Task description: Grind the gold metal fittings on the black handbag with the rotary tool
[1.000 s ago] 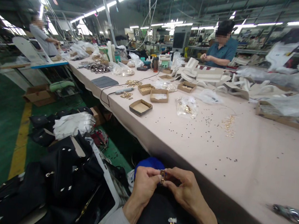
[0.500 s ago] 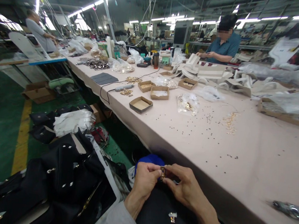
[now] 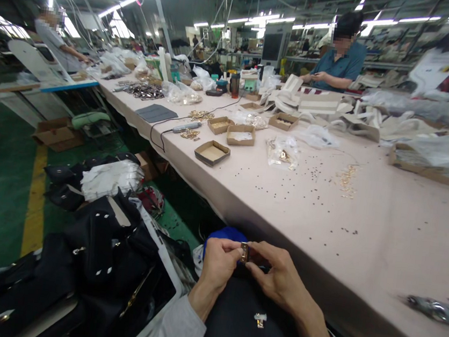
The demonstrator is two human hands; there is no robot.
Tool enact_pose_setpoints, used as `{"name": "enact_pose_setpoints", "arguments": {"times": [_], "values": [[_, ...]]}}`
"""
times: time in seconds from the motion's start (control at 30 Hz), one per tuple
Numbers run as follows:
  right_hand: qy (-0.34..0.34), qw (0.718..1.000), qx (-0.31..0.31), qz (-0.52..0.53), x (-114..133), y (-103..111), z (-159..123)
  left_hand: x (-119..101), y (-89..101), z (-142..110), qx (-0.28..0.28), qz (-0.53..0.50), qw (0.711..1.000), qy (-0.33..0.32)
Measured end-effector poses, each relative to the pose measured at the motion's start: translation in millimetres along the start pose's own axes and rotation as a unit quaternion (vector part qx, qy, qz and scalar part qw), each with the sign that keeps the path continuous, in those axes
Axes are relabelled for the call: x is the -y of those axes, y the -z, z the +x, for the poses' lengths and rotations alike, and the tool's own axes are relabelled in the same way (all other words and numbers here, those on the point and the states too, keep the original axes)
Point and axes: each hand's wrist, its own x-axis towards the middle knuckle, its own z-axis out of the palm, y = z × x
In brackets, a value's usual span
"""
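Observation:
Between my two hands is a small gold metal fitting, rectangular in outline. My left hand pinches it from the left with thumb and forefinger. From the right, my right hand grips its other side with thumb and fingertips. Below them, a black bag lies under my forearms, with a shiny clasp fixed on its face. Something blue shows just behind my left hand. The far edge of the bag is partly hidden by my hands.
A long covered table runs ahead, bearing small cardboard trays, a plastic bag of fittings, scattered black bits and a power screwdriver. Black bags fill a crate at left. A co-worker stands across the table.
The gold fitting has turned slightly between my fingers, showing more of its flat face. Both hands have stayed nearly in place; the view has shifted a little.

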Motion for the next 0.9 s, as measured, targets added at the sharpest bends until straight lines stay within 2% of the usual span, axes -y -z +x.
{"name": "enact_pose_setpoints", "arguments": {"times": [0.17, 0.33, 0.47, 0.9], "values": [[-0.005, 1.000, -0.015, -0.010, 1.1, -6.8, -2.2, 2.9, 0.8, 0.0, 0.014, -0.012, 1.000, -0.005], [-0.011, 0.987, -0.075, -0.139, 10.2, -24.5, -4.5, 4.6, 0.9, -1.2, 0.007, -0.009, 1.000, -0.004], [-0.008, 0.977, -0.097, -0.188, 17.3, -34.3, -5.1, 7.8, 1.8, -1.0, 0.009, -0.001, 1.000, -0.016], [0.000, 0.972, -0.108, -0.210, 16.1, -41.7, -7.9, 3.7, 2.9, -3.2, 0.003, 0.004, 1.000, -0.014]]}}
